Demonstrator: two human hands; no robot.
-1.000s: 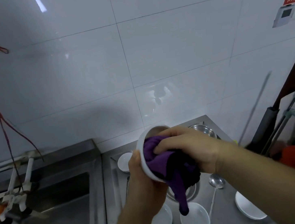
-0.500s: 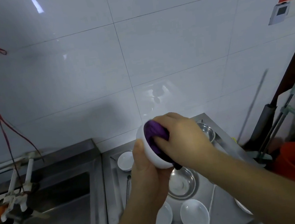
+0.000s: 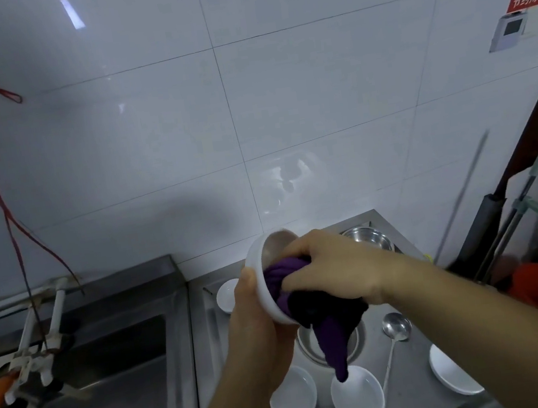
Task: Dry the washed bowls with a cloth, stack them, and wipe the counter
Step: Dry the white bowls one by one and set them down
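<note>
Two hands, left grip (image 3: pixel 258 312) clasping white bowl (image 3: pixel 263 287), right grip (image 3: pixel 331 264) bunching purple cloth (image 3: pixel 327 330), bowl's inside mostly hidden

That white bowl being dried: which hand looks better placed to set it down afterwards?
Probably the left hand: it alone grips the white bowl from outside, while the right hand is busy pressing the purple cloth inside.

counter (image 3: pixel 421 386) crowded with white bowls (image 3: pixel 356 395), ladle (image 3: pixel 396 326); sink (image 3: pixel 118 370) open

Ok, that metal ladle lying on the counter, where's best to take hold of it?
Grip the ladle by its thin handle, from above. It lies flat, bowl end toward the wall, and the handle runs toward you between two white bowls, leaving little room at the sides.
</note>
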